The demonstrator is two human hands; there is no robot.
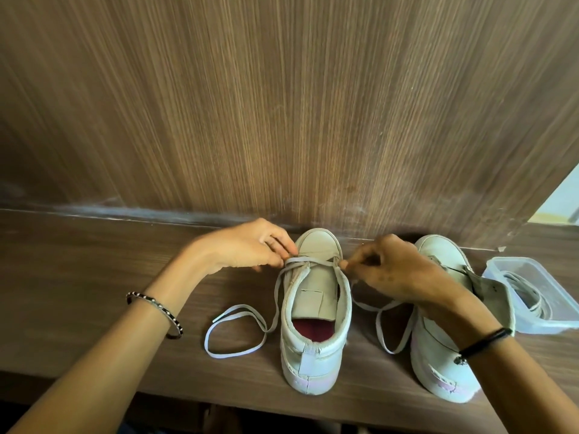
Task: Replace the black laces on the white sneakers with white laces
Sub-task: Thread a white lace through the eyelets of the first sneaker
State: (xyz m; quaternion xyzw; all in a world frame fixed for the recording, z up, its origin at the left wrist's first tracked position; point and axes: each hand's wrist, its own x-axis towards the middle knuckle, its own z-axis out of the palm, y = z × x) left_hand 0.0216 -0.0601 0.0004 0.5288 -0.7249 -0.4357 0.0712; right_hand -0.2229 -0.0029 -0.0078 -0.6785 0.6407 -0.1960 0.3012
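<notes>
Two white sneakers stand on a wooden shelf, toes toward the wall. The left sneaker (313,327) has a white lace (238,327) crossing at its front eyelets, with loose ends trailing on both sides. My left hand (250,245) pinches the lace at the sneaker's left front eyelet. My right hand (391,267) pinches it at the right front eyelet. The right sneaker (438,355) sits partly under my right wrist; its eyelets are mostly hidden. No black lace is visible.
A clear plastic container (560,308) holding another white lace (526,292) stands right of the sneakers. A wood-grain wall panel (282,104) rises directly behind the shelf (78,292). The shelf's front edge runs just below the heels.
</notes>
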